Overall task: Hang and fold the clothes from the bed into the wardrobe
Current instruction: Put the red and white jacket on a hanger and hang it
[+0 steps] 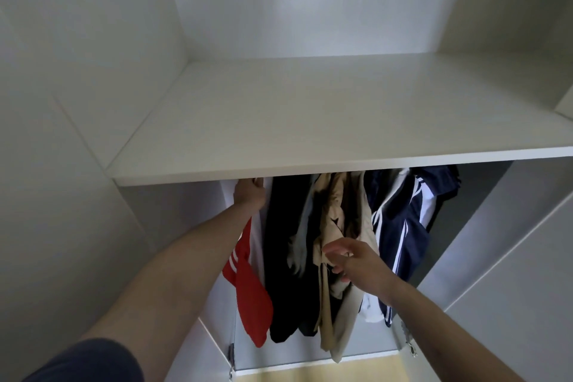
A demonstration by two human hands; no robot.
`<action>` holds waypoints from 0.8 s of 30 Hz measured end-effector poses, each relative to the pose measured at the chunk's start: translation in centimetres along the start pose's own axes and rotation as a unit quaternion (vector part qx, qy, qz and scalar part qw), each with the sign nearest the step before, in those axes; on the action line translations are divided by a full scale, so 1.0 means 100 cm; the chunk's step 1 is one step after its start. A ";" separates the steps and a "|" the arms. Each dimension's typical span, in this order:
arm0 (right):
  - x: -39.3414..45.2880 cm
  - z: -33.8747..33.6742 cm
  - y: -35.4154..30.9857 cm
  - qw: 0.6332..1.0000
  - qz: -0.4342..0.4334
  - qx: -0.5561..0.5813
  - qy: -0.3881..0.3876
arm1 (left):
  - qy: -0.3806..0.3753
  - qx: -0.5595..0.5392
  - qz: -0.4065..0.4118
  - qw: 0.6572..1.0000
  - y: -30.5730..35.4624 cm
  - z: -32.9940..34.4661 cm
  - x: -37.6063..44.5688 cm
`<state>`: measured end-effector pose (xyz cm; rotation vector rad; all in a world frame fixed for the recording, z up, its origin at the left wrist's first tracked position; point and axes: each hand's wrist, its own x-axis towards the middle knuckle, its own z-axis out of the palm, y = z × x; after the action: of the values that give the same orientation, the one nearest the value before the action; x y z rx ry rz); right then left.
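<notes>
Left hand (249, 194) up under wardrobe shelf (310, 121), fingers hidden, grip unclear. Right hand (356, 267) at 5 o'clock, fingers loose, holding nothing, just before beige garment (333, 226). Red garment (248, 295), black garment (285, 257), navy striped garment (400, 226) hang below shelf.

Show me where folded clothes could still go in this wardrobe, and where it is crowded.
The white shelf above the hanging clothes is bare wall to wall. Below, a gap lies right of the navy striped garment. From the red garment to navy, hangers are packed.
</notes>
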<state>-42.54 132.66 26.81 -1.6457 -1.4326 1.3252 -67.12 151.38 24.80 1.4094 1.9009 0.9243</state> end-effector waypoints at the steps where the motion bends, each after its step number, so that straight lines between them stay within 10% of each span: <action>1: -0.001 0.001 0.001 1.000 0.002 -0.003 -0.005 | -0.006 0.002 0.013 1.000 -0.003 0.000 -0.001; 24: -0.087 -0.065 0.049 0.997 -0.012 -0.008 -0.080 | 0.071 0.080 0.078 0.991 -0.024 -0.015 -0.239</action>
<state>-34.09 124.29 27.22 -1.5578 -1.5528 1.4638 -63.37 127.61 25.04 1.6448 2.0312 0.9880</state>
